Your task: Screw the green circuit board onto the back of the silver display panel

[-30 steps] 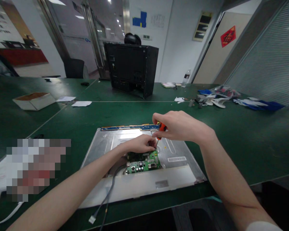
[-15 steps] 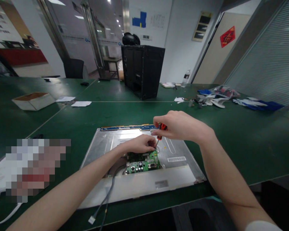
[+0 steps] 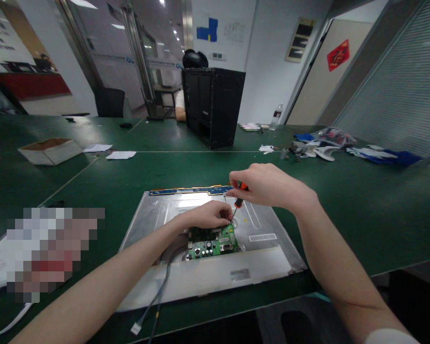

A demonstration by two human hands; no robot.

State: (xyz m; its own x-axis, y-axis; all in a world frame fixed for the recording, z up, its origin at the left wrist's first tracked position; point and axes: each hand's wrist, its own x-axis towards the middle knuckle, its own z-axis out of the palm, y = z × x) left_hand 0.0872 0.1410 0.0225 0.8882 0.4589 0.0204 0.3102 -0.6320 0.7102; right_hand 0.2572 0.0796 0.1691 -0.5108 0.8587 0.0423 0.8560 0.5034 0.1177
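Observation:
My right hand (image 3: pixel 272 186) grips the red and black handle of a screwdriver (image 3: pixel 239 202). Its thin shaft slants down to the top right corner of a green circuit board (image 3: pixel 215 246). At that same corner my left hand (image 3: pixel 210 214) is closed, thumb and fingertips pinched beside the screwdriver's tip. Whatever they pinch is too small to make out. The board lies on the silvery metal back of a display panel (image 3: pixel 263 260). Along the panel's far edge runs a narrow blue circuit strip (image 3: pixel 186 191). A dark cable (image 3: pixel 167 272) trails from the board's left side toward the front edge.
A black computer case (image 3: pixel 215 107) stands behind the panel, with a person's arm (image 3: pixel 180 106) showing past it. An open box (image 3: pixel 50 150) and papers (image 3: pixel 121 155) lie at left. Gloves (image 3: pixel 383 154), a plastic bag (image 3: pixel 335 136) and a bottle (image 3: pixel 276 117) are at far right.
My right hand has shifted slightly, and the screwdriver handle has turned and tilted a little in its fingers. My left hand stays put. More of the person's arm shows beside the case.

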